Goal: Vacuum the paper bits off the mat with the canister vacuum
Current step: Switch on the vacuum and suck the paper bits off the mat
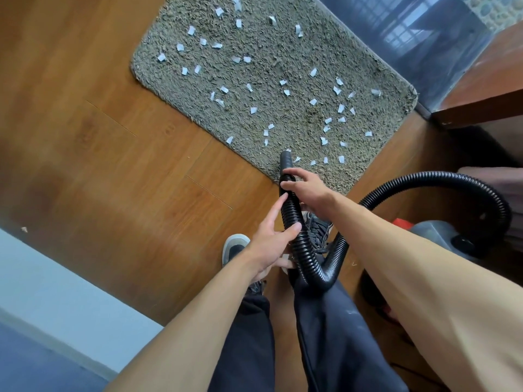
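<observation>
One head-worn view (wide-angle) looks steeply down, near the mat (283, 52).

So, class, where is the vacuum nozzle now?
Head view, centre: the nozzle is at the near edge of the mat, just beyond the right hand gripping the hose.
</observation>
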### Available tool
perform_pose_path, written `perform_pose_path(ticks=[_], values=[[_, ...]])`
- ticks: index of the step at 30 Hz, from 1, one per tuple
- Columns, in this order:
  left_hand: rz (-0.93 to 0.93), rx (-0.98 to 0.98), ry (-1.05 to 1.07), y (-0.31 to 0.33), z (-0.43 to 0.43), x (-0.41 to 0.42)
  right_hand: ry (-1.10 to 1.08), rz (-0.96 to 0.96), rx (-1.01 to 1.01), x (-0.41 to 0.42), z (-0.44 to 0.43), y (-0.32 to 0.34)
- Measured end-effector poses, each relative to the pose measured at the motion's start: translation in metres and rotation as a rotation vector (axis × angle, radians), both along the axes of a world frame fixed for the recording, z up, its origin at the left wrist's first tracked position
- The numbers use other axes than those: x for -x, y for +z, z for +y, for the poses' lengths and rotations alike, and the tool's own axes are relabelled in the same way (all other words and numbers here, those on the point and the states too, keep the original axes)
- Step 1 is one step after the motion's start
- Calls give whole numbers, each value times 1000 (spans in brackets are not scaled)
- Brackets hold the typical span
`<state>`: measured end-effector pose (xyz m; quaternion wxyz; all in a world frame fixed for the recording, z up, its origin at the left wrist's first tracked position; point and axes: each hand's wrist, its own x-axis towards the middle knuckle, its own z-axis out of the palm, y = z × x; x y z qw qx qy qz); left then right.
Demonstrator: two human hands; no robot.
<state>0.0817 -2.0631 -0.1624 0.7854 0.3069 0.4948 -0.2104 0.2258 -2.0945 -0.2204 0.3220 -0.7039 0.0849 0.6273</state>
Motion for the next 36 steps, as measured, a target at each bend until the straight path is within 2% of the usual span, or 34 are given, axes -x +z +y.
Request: perform_pose_path(ticks=[8,21,28,36], values=[[41,38,3,-5,7,-13,-34,22,-24,-10,-1,-6],[87,61,-128,13,10,-36,-134,142,23,-31,-22,4],[53,70,-299,11,31,-44,-311,190,6,-32,-32,-1],[41,20,-452,9,33,-73,-383,179,-17,-49,-47,-9]])
